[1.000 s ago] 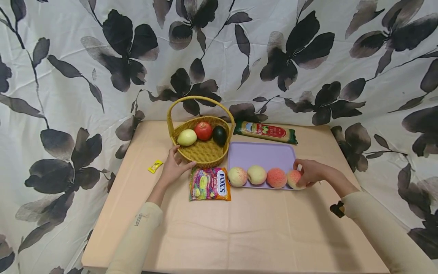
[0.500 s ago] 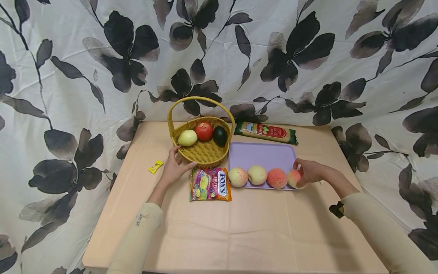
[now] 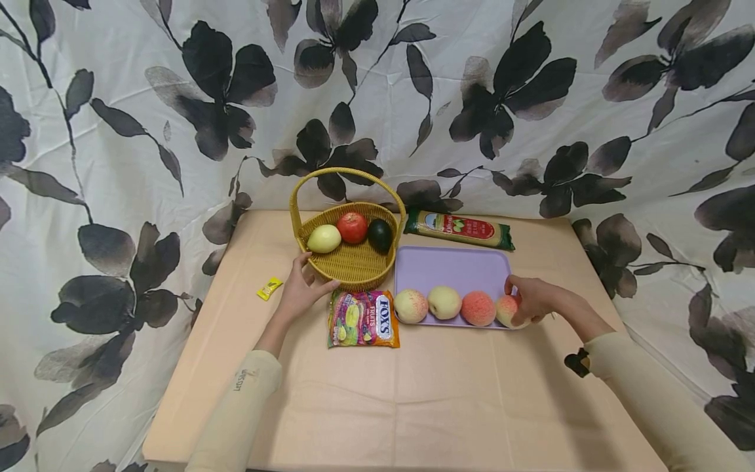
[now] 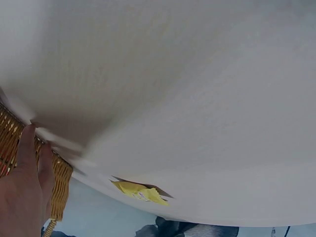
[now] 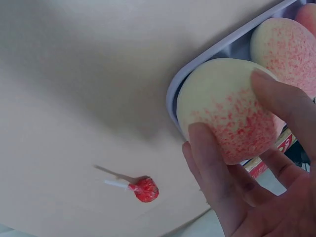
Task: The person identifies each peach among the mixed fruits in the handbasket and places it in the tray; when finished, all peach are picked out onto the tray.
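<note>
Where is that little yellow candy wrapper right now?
In the head view, the yellow candy wrapper lies on the table at its left side, just left of the left hand, which touches the wicker basket.

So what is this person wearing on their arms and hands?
Both arms are in long cream sleeves. The left sleeve carries a small dark line of lettering near the forearm. A small dark object sits at the right sleeve cuff. The left hand and right hand are bare, without gloves.
</note>
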A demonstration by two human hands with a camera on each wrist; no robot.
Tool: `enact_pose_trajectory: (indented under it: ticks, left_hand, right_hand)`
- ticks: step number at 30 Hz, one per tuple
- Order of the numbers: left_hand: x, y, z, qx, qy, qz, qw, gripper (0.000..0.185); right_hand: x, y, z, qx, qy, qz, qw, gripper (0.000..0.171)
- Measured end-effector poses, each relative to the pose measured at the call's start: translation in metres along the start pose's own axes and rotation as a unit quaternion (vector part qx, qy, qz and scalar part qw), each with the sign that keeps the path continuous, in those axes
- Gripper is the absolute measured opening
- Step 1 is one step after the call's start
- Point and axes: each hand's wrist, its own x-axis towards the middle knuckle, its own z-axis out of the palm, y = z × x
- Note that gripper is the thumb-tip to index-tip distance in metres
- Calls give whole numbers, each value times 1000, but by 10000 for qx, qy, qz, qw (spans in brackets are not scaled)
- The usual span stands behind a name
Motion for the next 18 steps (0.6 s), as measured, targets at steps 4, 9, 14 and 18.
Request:
enact_pose_trajectory:
  ticks: [4,9,14,18]
  left_hand:
    - [0,2,0,-86,-43,-18,10000,115]
    - [1,1,0,-95,-33,32,9999,116]
    - [1,1,0,-45,-21,45,10000,117]
    - [0,1,0,-58,-37,31,10000,117]
  right_hand:
    - [-2,-1,0,121,-123,78,9998,67]
    - [-1,-2,-1,-214,-28,5,9998,67]
    - [0,0,-1,-619,127,-202,9978,71]
    - [0,0,-1,-623,172,-302,9975,78]
